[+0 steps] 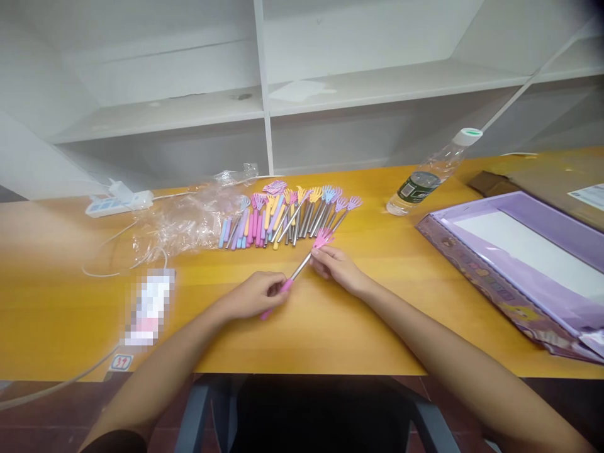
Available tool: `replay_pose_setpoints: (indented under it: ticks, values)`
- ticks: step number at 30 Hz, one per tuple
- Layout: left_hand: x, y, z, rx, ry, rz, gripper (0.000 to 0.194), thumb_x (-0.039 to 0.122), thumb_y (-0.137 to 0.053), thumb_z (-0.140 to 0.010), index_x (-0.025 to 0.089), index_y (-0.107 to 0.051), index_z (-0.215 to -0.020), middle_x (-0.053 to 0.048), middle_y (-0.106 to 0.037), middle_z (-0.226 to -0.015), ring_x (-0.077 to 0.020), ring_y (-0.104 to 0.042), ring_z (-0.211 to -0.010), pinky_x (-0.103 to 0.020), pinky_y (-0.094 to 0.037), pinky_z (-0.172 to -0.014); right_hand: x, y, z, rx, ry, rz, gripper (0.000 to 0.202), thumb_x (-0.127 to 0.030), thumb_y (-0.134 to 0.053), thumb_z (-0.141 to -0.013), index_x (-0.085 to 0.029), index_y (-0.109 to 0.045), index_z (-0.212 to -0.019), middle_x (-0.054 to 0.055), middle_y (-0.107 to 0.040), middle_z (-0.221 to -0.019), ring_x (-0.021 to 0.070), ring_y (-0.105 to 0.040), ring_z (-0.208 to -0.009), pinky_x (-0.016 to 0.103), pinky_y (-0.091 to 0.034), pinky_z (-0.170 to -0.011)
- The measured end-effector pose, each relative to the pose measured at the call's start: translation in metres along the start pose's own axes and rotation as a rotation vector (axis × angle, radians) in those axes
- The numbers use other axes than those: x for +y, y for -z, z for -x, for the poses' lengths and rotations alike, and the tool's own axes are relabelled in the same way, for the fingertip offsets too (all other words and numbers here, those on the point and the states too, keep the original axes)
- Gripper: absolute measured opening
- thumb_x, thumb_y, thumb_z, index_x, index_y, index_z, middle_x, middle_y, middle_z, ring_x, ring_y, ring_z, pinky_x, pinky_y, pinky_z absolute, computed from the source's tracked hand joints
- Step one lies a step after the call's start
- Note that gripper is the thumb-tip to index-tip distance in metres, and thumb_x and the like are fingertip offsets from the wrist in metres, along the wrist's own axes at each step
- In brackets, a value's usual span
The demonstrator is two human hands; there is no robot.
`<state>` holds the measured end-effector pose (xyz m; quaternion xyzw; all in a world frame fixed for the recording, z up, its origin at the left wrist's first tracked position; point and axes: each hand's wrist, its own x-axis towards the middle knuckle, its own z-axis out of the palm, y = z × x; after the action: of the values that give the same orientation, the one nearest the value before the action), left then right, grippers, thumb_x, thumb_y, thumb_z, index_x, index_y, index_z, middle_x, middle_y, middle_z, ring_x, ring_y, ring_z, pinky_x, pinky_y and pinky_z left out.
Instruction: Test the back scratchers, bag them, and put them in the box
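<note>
Between my hands is a pink back scratcher (pixel 301 267) with a metal shaft and a hand-shaped head, tilted up to the right. My left hand (pixel 257 294) is closed round its pink handle. The fingers of my right hand (pixel 337 267) pinch the shaft just below the pink head. Beyond them lies a row of back scratchers (pixel 306 220) with pink, yellow, blue and purple heads and metal shafts. At its left end are several loose coloured handles (pixel 240 229). A small pink printed piece (pixel 274 187) rests behind the row.
Crumpled clear plastic bags (pixel 189 220) lie left of the row, near a white power strip (pixel 120 202). A blurred phone-like object (pixel 150 307) with a cable is at front left. On the right stand a water bottle (pixel 419 182), a purple box (pixel 472 264) and a cardboard box (pixel 557 182).
</note>
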<state>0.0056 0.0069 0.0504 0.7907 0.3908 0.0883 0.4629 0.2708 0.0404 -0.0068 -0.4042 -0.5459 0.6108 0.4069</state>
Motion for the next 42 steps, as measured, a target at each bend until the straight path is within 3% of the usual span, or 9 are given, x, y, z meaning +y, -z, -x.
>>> replay_pose_setpoints:
  ticks: [6,10,14,18,23,31,36,42]
  values:
    - [-0.01,0.013,0.0,0.165,0.002,-0.267,0.024,0.035,-0.046,-0.108,0.022,-0.066,-0.103,-0.005,-0.073,-0.103,-0.0215,-0.066,-0.091,-0.032,-0.046,-0.081,-0.004,0.0,0.002,0.002,0.052,-0.034,0.047,-0.064,-0.069,-0.097,-0.021,-0.055,-0.085,-0.006,-0.043,-0.056,0.0103,-0.033,-0.05,0.027,-0.022,-0.052]
    - [-0.01,0.008,-0.001,0.173,-0.005,-0.326,0.035,0.045,-0.038,-0.114,0.024,-0.065,-0.111,-0.006,-0.074,-0.109,-0.0231,-0.069,-0.097,-0.033,-0.048,-0.085,-0.008,-0.014,0.01,-0.013,0.081,-0.048,0.045,-0.063,-0.071,-0.097,-0.022,-0.055,-0.087,-0.006,-0.043,-0.056,0.0105,-0.033,-0.05,0.028,-0.022,-0.052]
    - [-0.008,-0.003,-0.002,0.145,-0.047,-0.364,0.034,0.05,-0.04,-0.114,0.026,-0.063,-0.122,-0.005,-0.075,-0.116,-0.0228,-0.071,-0.102,-0.032,-0.049,-0.085,-0.011,-0.032,0.018,-0.037,0.038,0.054,0.059,-0.071,-0.064,-0.098,-0.021,-0.047,-0.073,-0.004,-0.038,-0.059,0.0107,-0.03,-0.054,0.029,-0.02,-0.052]
    - [-0.01,-0.008,-0.002,0.142,-0.063,-0.461,0.035,0.048,-0.037,-0.115,0.024,-0.063,-0.113,-0.005,-0.075,-0.109,-0.0225,-0.071,-0.096,-0.032,-0.049,-0.082,-0.014,-0.038,0.021,-0.077,0.015,0.071,0.067,-0.078,-0.062,-0.095,-0.021,-0.042,-0.067,-0.003,-0.033,-0.06,0.0111,-0.028,-0.057,0.029,-0.019,-0.053]
    - [-0.008,-0.008,-0.002,0.152,-0.061,-0.528,0.037,0.046,-0.035,-0.116,0.023,-0.062,-0.107,-0.006,-0.075,-0.105,-0.0222,-0.07,-0.091,-0.031,-0.048,-0.079,-0.017,-0.039,0.019,-0.025,-0.019,0.047,0.072,-0.082,-0.068,-0.088,-0.021,-0.038,-0.063,-0.004,-0.029,-0.059,0.0105,-0.025,-0.057,0.029,-0.018,-0.054]
    - [-0.004,-0.001,-0.001,0.19,-0.057,-0.595,0.036,0.042,-0.035,-0.116,0.023,-0.065,-0.11,-0.005,-0.077,-0.107,-0.0223,-0.072,-0.094,-0.031,-0.046,-0.079,-0.012,-0.041,0.013,0.103,-0.02,-0.061,0.069,-0.073,-0.074,-0.088,-0.022,-0.038,-0.06,-0.004,-0.031,-0.056,0.0086,-0.024,-0.052,0.029,-0.017,-0.05]
    - [-0.009,0.016,0.002,0.242,-0.004,-0.632,0.039,0.043,-0.034,-0.116,0.023,-0.065,-0.107,-0.006,-0.076,-0.103,-0.0227,-0.071,-0.091,-0.031,-0.044,-0.076,-0.02,-0.015,0.001,0.305,0.012,-0.135,0.062,-0.059,-0.078,-0.088,-0.024,-0.032,-0.065,-0.006,-0.026,-0.056,0.0076,-0.02,-0.05,0.029,-0.013,-0.049]
    - [-0.022,0.038,0.005,0.304,0.032,-0.673,0.038,0.043,-0.035,-0.115,0.023,-0.065,-0.103,-0.006,-0.075,-0.099,-0.0222,-0.068,-0.086,-0.03,-0.042,-0.074,-0.05,0.055,-0.01,0.66,0.194,-0.196,0.058,-0.041,-0.083,-0.084,-0.025,-0.028,-0.07,-0.009,-0.022,-0.058,0.006,-0.016,-0.05,0.026,-0.011,-0.048]
